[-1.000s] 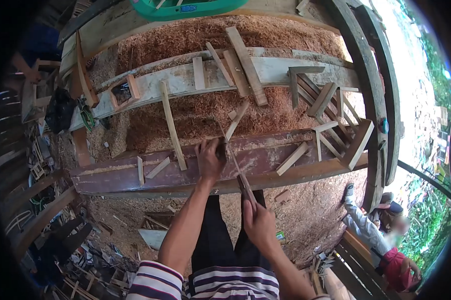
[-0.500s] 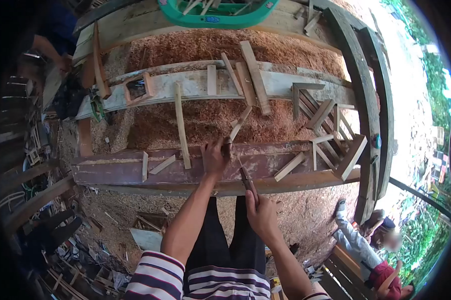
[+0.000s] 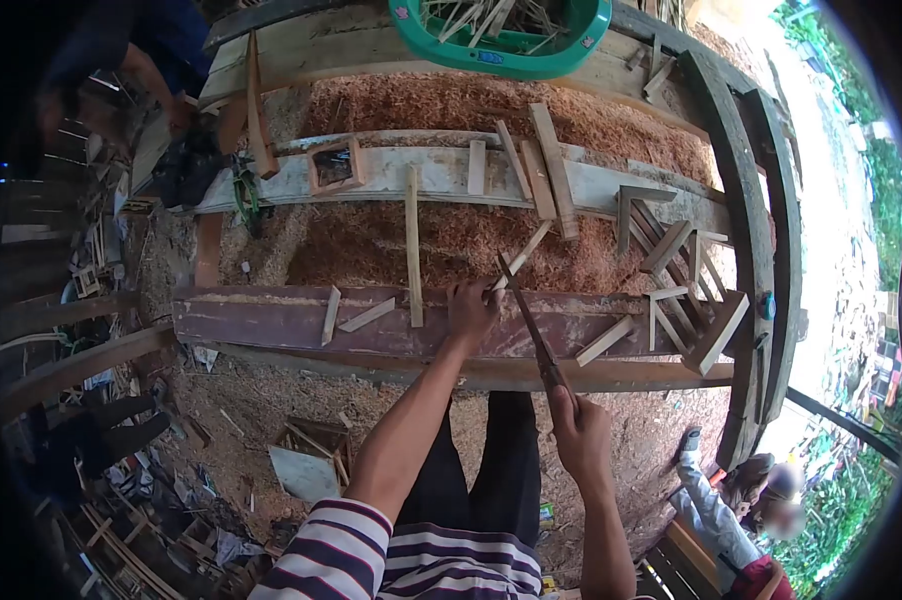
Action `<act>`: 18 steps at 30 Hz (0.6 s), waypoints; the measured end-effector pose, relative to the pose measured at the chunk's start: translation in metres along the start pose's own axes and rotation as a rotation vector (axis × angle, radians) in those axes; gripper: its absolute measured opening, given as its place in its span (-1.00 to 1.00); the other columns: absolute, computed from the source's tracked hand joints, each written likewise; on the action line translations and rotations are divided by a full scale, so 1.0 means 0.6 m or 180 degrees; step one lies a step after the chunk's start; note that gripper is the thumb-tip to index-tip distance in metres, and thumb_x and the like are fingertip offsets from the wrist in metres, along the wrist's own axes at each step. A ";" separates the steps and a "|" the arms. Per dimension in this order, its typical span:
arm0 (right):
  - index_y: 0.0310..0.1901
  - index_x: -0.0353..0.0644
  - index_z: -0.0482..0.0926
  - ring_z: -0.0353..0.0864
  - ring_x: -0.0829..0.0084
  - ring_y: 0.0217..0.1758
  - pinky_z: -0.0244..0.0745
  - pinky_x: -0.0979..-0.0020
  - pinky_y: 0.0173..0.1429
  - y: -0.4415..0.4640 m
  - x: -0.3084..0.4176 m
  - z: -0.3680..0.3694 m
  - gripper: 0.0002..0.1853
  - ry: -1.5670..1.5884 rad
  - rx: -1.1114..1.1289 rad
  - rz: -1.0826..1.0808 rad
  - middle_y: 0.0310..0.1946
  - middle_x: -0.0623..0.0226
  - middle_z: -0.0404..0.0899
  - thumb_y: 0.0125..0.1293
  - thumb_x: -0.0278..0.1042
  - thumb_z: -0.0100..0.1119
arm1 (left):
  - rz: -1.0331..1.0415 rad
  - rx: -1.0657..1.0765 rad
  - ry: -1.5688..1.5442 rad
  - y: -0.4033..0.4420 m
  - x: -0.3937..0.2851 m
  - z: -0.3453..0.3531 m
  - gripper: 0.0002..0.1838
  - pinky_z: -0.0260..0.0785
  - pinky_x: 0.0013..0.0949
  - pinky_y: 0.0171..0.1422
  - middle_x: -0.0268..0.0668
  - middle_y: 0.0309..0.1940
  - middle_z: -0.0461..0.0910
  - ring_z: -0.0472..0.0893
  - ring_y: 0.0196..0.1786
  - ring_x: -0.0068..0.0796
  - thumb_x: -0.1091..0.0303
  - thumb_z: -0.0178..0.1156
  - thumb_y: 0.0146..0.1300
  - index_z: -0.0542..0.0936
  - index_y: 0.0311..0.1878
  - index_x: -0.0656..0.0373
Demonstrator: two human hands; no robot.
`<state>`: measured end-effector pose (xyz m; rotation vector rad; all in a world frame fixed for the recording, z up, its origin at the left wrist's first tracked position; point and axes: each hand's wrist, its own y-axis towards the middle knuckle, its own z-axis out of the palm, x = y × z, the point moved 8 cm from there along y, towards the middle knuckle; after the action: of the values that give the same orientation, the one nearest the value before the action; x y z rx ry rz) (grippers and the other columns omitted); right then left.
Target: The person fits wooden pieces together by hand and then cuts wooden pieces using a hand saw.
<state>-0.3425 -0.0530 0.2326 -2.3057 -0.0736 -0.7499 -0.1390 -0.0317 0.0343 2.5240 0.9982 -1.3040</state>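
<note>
My left hand [image 3: 474, 310] is closed on the near end of a thin wooden strip [image 3: 528, 250], over the brown plank [image 3: 241, 318]. The strip points away and to the right, beyond the plank's far edge. In my right hand [image 3: 579, 425] is a long-bladed tool [image 3: 531, 325] with a straight wooden handle. Its dark, narrow blade tapers to a tip beside the strip; whether it touches the wood I cannot tell. Whether it is a saw or a knife does not show. Left of my left hand, a longer pale strip [image 3: 414, 250] and two short pieces lie on the plank.
A whitish plank [image 3: 401, 172] bears a small wooden frame [image 3: 336, 167] and several sticks. Mitred pieces [image 3: 716, 335] are piled at right, near upright beams [image 3: 736, 200]. A green tub [image 3: 491, 60] of offcuts stands behind. Other people are at upper left and lower right.
My right hand has swung the blade up and rightward, so its length now shows beside the strip. My left hand keeps the strip. The whole view has shifted slightly.
</note>
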 end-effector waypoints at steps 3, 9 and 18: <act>-0.49 -0.45 0.49 0.19 0.50 -0.63 0.18 0.23 -0.51 -0.015 0.000 -0.003 -0.47 0.0087 0.0032 -0.0016 -0.76 0.13 0.22 0.46 -0.07 0.08 | 0.0174 -0.0414 -0.0036 -0.009 0.012 -0.012 -0.77 0.22 0.00 0.22 -0.15 -0.18 0.62 0.51 0.02 -0.11 0.28 0.23 0.28 0.63 -0.05 0.15; -0.51 -0.36 0.51 0.27 0.66 -0.59 0.16 0.39 -0.53 -0.046 -0.001 -0.018 -0.47 0.0180 -0.0027 -0.0173 -0.72 0.45 0.34 0.49 -0.04 0.01 | 0.0225 -0.0192 0.0327 -0.018 -0.008 -0.029 -0.73 0.34 -0.04 0.17 -0.08 -0.12 0.60 0.52 0.06 -0.01 0.33 0.22 0.29 0.54 0.02 0.16; -0.51 -0.38 0.52 0.37 0.57 -0.64 0.21 0.35 -0.54 -0.045 0.007 -0.031 -0.43 0.0145 -0.0174 0.0009 -0.76 0.31 0.37 0.49 0.02 0.03 | -0.0303 -0.0024 -0.1028 -0.037 -0.008 -0.017 -0.74 0.47 -0.08 -0.08 -0.05 -0.27 0.61 0.63 -0.18 -0.04 0.33 0.21 0.29 0.55 0.01 0.17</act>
<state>-0.3553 -0.0450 0.2621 -2.3385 -0.0294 -0.8118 -0.1473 -0.0125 0.0482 2.1852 1.0552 -1.6620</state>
